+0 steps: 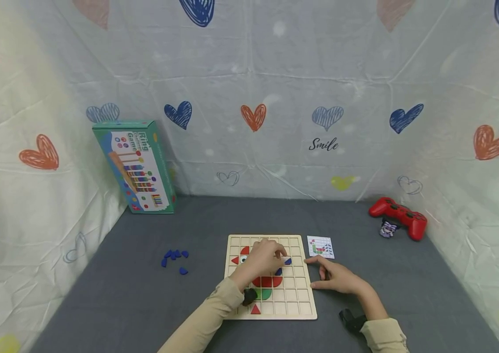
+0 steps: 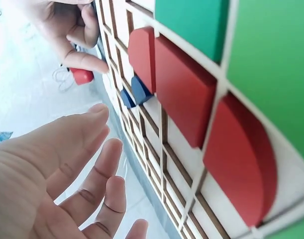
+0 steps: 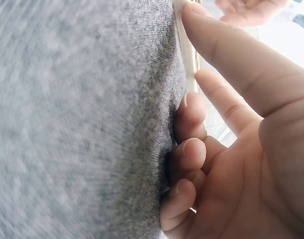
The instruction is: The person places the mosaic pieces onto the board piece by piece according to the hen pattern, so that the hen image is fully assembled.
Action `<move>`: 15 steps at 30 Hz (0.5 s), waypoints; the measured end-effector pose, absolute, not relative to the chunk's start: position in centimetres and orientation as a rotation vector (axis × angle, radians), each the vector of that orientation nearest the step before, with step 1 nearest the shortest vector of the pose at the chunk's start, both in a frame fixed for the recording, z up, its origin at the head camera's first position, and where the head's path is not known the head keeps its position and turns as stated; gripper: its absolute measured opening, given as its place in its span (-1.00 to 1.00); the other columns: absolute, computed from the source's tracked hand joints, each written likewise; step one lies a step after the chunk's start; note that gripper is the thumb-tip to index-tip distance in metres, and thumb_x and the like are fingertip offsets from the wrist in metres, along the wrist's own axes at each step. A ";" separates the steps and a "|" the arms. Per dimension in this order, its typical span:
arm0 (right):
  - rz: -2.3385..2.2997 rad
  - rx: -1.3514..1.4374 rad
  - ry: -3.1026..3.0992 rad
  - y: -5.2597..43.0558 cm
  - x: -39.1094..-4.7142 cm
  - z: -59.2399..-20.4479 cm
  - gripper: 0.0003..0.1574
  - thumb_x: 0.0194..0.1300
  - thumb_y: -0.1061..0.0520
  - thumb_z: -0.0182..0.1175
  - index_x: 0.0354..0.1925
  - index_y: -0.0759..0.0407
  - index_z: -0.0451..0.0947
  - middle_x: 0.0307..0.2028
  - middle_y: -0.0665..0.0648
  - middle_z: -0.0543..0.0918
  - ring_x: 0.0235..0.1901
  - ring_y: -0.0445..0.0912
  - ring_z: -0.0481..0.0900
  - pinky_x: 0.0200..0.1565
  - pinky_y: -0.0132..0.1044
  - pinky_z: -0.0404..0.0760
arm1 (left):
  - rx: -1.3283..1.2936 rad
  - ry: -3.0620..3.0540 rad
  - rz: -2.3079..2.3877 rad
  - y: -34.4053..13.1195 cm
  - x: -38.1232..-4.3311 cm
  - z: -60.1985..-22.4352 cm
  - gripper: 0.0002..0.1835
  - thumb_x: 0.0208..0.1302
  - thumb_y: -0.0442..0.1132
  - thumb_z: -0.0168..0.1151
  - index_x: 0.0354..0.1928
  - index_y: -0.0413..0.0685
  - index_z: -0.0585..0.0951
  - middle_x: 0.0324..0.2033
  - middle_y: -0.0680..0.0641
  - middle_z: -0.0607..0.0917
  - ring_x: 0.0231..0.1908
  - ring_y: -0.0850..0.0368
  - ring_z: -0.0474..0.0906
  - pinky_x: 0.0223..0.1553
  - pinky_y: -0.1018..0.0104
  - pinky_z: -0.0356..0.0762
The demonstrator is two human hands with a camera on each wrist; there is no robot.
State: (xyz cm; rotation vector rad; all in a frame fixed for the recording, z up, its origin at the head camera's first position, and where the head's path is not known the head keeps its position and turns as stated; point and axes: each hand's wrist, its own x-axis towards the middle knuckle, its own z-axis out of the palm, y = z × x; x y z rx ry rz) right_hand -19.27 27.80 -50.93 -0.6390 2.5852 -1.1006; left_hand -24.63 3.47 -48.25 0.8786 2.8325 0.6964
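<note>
My left hand (image 1: 263,257) is over the wooden grid board (image 1: 293,296), close to two blue pieces (image 2: 141,90). In the left wrist view its thumb and fingers are slightly apart, with no piece seen between them. Beside the board's right edge rests my right hand (image 1: 338,277), thumb and index fingertips touching that edge and the other fingers bent against the cloth. Red pieces (image 2: 184,92) sit in a row on the board, with green pieces (image 2: 268,64) beside them. A red triangle (image 1: 255,310) lies near the front edge. My left hand and wrist hide part of the grid.
Several loose blue pieces (image 1: 173,255) lie left of the board. A printed pattern card (image 1: 320,246) lies at its upper right. Farther right are a red game controller (image 1: 399,216) and a small figure (image 1: 388,229). A green toy box (image 1: 141,166) stands at the back left.
</note>
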 end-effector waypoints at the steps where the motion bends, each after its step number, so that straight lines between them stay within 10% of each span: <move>1: -1.094 -0.628 2.586 27.8 -19.3 -51.0 -0.26 0.08 -0.07 0.33 0.19 0.07 0.34 -0.52 0.00 0.40 -0.61 -0.30 0.26 -0.54 -0.43 0.29 | 0.881 2.834 0.704 3.2 -24.6 -48.1 -0.89 0.12 -0.16 0.32 -0.28 0.14 0.72 -0.46 0.16 0.63 -0.36 0.24 0.39 -0.27 0.25 0.29; 15: -1.085 -0.610 2.582 27.8 -19.2 -50.8 -0.27 0.08 -0.07 0.33 0.18 0.07 0.34 -0.53 0.00 0.39 -0.60 -0.30 0.26 -0.53 -0.44 0.27 | 0.867 2.913 0.779 0.1 -23.7 -47.8 -0.88 0.07 -0.19 0.34 -0.30 0.10 0.72 -0.49 0.14 0.63 -0.39 0.22 0.39 -0.28 0.21 0.32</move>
